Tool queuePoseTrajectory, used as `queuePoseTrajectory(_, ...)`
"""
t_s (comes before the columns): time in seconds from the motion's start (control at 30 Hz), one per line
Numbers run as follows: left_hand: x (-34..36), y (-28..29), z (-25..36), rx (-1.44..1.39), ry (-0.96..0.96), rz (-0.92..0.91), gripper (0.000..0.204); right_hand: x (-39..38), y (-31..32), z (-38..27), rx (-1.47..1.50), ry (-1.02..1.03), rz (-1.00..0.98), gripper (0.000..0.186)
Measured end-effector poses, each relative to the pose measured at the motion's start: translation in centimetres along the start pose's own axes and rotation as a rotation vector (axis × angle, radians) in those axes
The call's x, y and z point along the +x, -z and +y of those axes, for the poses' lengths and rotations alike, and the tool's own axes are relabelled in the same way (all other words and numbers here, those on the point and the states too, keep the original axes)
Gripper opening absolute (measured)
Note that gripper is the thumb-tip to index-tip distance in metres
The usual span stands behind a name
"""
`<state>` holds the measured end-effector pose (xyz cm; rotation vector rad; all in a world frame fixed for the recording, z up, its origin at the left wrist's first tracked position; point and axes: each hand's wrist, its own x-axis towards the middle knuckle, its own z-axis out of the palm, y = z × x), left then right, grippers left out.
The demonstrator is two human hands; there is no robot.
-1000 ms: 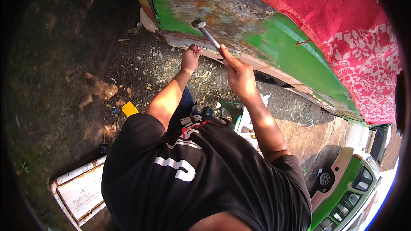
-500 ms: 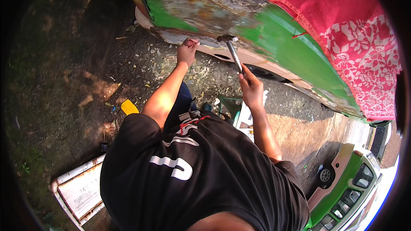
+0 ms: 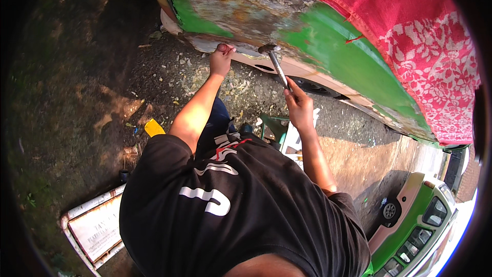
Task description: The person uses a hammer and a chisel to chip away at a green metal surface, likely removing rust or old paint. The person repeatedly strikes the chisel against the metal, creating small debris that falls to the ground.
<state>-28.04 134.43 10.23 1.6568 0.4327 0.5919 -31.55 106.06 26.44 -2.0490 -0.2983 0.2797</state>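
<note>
My right hand is closed round the handle of a hammer. The hammer's dark head is up at the lower edge of a worn car body panel, where green paint gives way to bare, rusty, grey patches. Whether the head touches the metal, I cannot tell. To the left of it, my left hand is closed with its fingers at the same lower edge. What those fingers grip, if anything, I cannot make out.
A red cloth with a pale floral pattern covers the panel's right part. Stone chips litter the ground below. A yellow piece and a white framed sign lie at left. A green-and-pink vehicle stands at lower right.
The panel and both hands appear slightly further left in the view. The hammer head sits a touch lower against the panel edge. Both grips look the same.
</note>
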Motion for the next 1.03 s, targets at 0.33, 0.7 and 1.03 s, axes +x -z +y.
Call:
queuePoseTrajectory(0.33,0.1,-0.3,1.9,0.053,0.079,-0.073,0.009,2.9,-3.0,-6.2,-0.046,0.321,-0.153,0.039)
queuePoseTrajectory(0.7,0.6,-0.3,2.2,0.164,0.009,-0.076,0.009,4.5,-4.9,-6.5,-0.096,0.482,-0.102,0.04)
queuePoseTrajectory(1.03,2.3,-1.5,0.6,0.377,-0.011,-0.21,0.021,4.1,-3.8,-5.4,-0.228,0.229,-0.084,0.038)
